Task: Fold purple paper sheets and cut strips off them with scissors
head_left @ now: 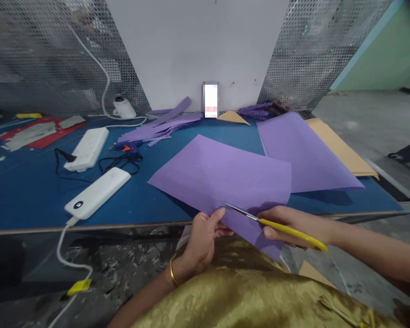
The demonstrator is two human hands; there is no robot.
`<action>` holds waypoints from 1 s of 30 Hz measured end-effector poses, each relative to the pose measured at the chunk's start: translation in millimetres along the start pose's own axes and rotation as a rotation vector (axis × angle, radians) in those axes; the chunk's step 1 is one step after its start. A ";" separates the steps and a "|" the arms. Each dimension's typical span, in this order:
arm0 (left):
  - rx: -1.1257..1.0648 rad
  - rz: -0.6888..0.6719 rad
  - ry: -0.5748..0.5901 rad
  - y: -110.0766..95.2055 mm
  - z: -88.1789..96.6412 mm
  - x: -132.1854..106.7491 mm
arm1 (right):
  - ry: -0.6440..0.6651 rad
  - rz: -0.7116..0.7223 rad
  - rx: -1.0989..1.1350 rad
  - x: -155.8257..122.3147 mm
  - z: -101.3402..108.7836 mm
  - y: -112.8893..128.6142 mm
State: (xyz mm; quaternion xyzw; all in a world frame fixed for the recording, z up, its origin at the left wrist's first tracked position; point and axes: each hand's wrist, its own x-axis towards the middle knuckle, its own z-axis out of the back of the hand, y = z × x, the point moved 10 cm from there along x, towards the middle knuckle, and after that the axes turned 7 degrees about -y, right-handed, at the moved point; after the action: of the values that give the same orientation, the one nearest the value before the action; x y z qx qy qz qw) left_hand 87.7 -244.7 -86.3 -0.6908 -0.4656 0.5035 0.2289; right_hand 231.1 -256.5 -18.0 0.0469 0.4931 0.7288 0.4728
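Observation:
A large purple paper sheet point(218, 171) spans from the blue table out over its front edge. My left hand point(205, 234) pinches the sheet's near edge between thumb and fingers. Yellow-handled scissors point(283, 229) are in my right hand point(287, 223), its fingers wrapped round the handle. Their metal blades lie across the sheet, the tips close to my left thumb. A flap of the purple paper hangs down on the near side of the blades. How far apart the blades are, I cannot tell.
Another purple sheet point(304, 157) lies right, over tan paper point(341, 146). Purple strips point(164, 125) and a blue glue gun point(130, 146) sit left of centre. White power strips point(97, 193) with cords lie at left. A phone point(211, 99) leans against the white panel point(198, 45) behind.

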 end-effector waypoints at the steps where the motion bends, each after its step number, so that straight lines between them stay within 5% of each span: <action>1: -0.001 0.000 0.000 -0.1 0.2 0.0 | -0.005 0.009 0.006 0.9 -0.9 -1.0; 10: 0.016 -0.004 0.021 0.5 -2.1 -0.7 | 0.040 -0.059 0.043 -1.2 -9.1 -10.8; 16: 0.031 0.025 0.047 5.4 -5.7 -4.4 | 0.021 0.038 -0.075 5.4 -2.7 3.3; 30: 0.059 0.033 0.076 1.8 -5.1 -4.3 | -0.018 0.071 -0.047 9.4 -4.2 -11.1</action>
State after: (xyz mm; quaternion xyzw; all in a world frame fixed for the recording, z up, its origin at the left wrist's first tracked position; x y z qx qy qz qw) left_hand 92.9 -248.5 -83.7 -0.7101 -0.4298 0.4942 0.2585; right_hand 230.8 -251.7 -32.4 0.0598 0.4697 0.7561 0.4518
